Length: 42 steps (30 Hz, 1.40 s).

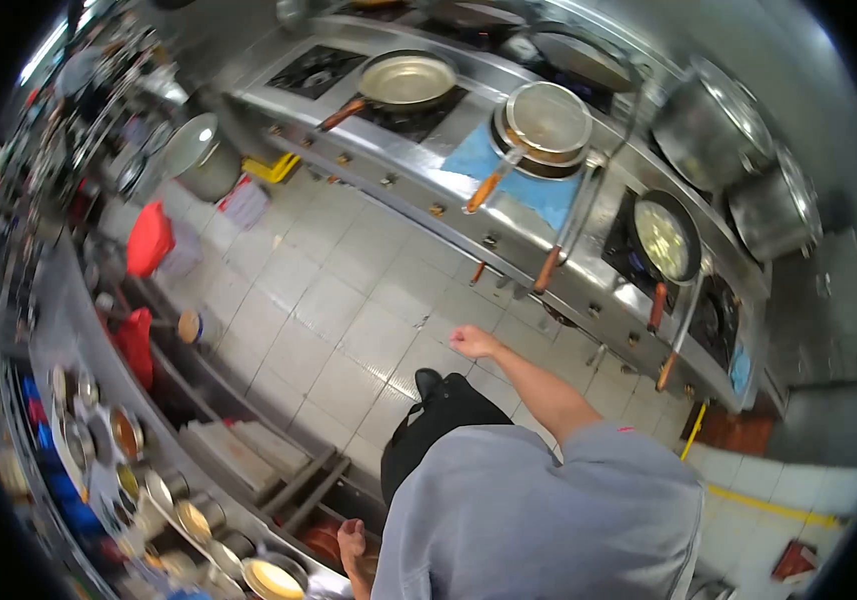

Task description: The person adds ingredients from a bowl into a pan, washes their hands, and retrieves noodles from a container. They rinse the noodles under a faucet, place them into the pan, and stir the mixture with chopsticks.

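My right hand is held out over the tiled floor, its fingers curled in and nothing seen in it. It is apart from the stove front. At the lower edge, my left hand hangs beside the counter with its fingers loosely curled, and no object shows in it. Close to that hand are a reddish-brown round container on a lower shelf and a pot with yellow contents. On the stove, a frying pan holds pale yellow-green pieces, and its handle points towards my side.
Along the stove stand a wide pan, a strainer over a pan on a blue cloth, and large stockpots. Long handles jut over its front edge. A bin and a red bag stand left.
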Tool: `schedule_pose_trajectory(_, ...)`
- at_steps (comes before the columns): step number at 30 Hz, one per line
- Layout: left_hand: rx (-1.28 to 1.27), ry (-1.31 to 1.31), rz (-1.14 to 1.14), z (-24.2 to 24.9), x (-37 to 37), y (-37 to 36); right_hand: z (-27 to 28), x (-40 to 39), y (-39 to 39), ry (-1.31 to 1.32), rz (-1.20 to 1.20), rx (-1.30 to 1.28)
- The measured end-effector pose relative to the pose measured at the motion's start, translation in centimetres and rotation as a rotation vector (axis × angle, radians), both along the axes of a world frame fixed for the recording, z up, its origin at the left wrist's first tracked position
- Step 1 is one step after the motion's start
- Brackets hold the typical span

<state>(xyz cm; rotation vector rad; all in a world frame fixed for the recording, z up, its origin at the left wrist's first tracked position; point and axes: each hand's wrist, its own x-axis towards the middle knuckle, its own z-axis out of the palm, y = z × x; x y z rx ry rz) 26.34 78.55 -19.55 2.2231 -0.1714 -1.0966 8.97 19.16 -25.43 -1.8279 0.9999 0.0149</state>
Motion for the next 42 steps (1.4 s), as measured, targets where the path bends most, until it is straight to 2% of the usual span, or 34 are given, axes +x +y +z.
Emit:
schedule_pose_trajectory(1,-0.013,0.009,0.0,-0.6,1.6,-0.9,0.0,0.1,-0.3,-0.009,-0.036,0.018)
schedule_pose_trajectory(2,0.057,0.136,0.03,1.3,2.9,-2.8,-0.1,-0.3,-0.8,-0.019,-0.073,0.033)
schedule_pose_trajectory(4,-0.023,0.278,0.145,0.4,5.4,-3.8,0.0,-2.8,-0.8,0.023,-0.134,0.021)
schedule_pose_trajectory(6,0.042,0.243,-0.104,-8.8,10.2,-0.3,0.3,-5.5,0.3,0.086,-0.239,0.024)
schedule_pose_trajectory(8,0.055,0.216,-0.3,-10.7,14.1,-1.2,-1.7,-10.3,1.9,0.163,-0.373,0.034)
schedule_pose_trajectory(9,0.012,0.232,-0.35,-10.4,16.4,-2.6,-6.1,-13.9,3.4,0.324,-0.251,-0.17)
schedule_pose_trajectory(10,-0.046,0.256,-0.397,-9.8,18.8,-4.1,-6.3,-15.8,4.6,0.489,-0.123,-0.374)
schedule_pose_trajectory(12,-0.168,0.308,-0.462,-8.1,24.1,-7.3,-4.2,-19.3,9.1,0.481,-0.581,0.123)
schedule_pose_trajectory(14,-0.182,0.431,-0.225,-6.9,29.9,-11.3,-3.8,-21.4,13.3,0.577,-0.591,0.244)
schedule_pose_trajectory(16,-0.476,0.209,-0.577,-9.0,36.4,-14.4,-1.9,-21.2,17.7,0.514,-0.954,0.425)
schedule_pose_trajectory(18,-0.304,0.342,-0.263,-6.0,39.8,-19.5,-1.3,-20.0,21.0,0.417,-1.083,0.472)
schedule_pose_trajectory(20,-0.133,0.088,-0.461,-3.6,42.2,-24.0,-0.8,-18.8,23.5,0.335,-1.146,0.52)
schedule_pose_trajectory(23,-0.125,0.07,-0.407,-0.6,42.6,-29.7,0.0,-16.2,24.9,0.239,-1.181,0.545)
schedule_pose_trajectory(26,-0.166,-0.12,-0.808,-1.4,44.4,-33.2,0.1,-14.6,25.4,0.187,-1.236,0.508)
schedule_pose_trajectory(27,-0.113,-0.577,-1.26,-0.6,45.0,-33.6,-0.6,-14.7,25.5,0.178,-1.232,0.495)
schedule_pose_trajectory(30,0.194,-0.821,-1.816,3.9,45.5,-36.2,0.3,-14.5,25.1,0.196,-1.196,0.475)
schedule_pose_trajectory(31,0.4,-0.758,-1.65,3.1,49.0,-36.6,1.0,-14.8,24.2,0.208,-1.179,0.464)
schedule_pose_trajectory(33,0.528,-1.011,-1.43,3.5,54.1,-37.0,0.1,-16.2,23.1,0.218,-1.166,0.365)
schedule_pose_trajectory(36,0.559,-1.114,-1.838,4.3,57.8,-38.0,2.2,-16.8,21.7,0.21,-1.19,0.33)
schedule_pose_trajectory(39,0.488,-1.117,-1.789,3.3,57.4,-38.3,2.0,-17.5,20.0,0.229,-1.154,0.293)
schedule_pose_trajectory(42,0.0,-0.806,-1.016,0.7,51.4,-37.4,0.6,-18.4,17.9,0.222,-1.109,0.141)
